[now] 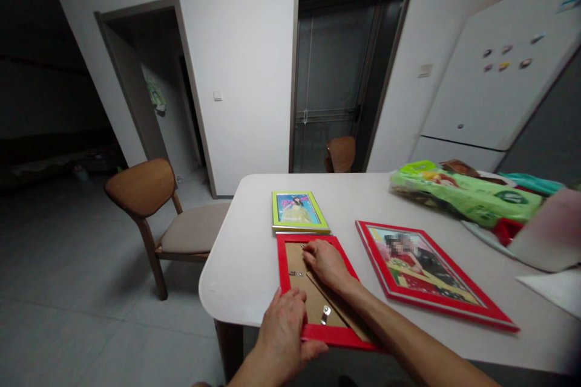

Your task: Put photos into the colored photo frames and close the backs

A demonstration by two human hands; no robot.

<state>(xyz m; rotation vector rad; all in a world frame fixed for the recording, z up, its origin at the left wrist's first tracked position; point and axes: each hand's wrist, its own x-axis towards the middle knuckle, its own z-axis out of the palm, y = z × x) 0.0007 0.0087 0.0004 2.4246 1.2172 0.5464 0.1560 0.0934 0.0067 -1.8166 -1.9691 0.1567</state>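
A red picture frame (313, 331) lies face down at the table's near edge, its brown backing board (315, 299) showing. Small metal clips (325, 314) and a hanger (296, 274) sit on the board. My left hand (285, 326) grips the frame's lower left corner, thumb along the near edge. Over the upper part of the board, my right hand (324, 263) is closed, its curled fingertips beside a metal clip near the top; whatever they pinch is hidden. A yellow-green framed picture (297, 210) stands just beyond. On the right lies another red framed picture (426, 263), face up.
The white table (245, 254) carries a green plastic package (476, 193) and a pinkish-white object (551, 230) at its right. A wooden chair (195, 230) stands left; another chair back (341, 154) shows behind the table. A white fridge (494, 91) is at far right.
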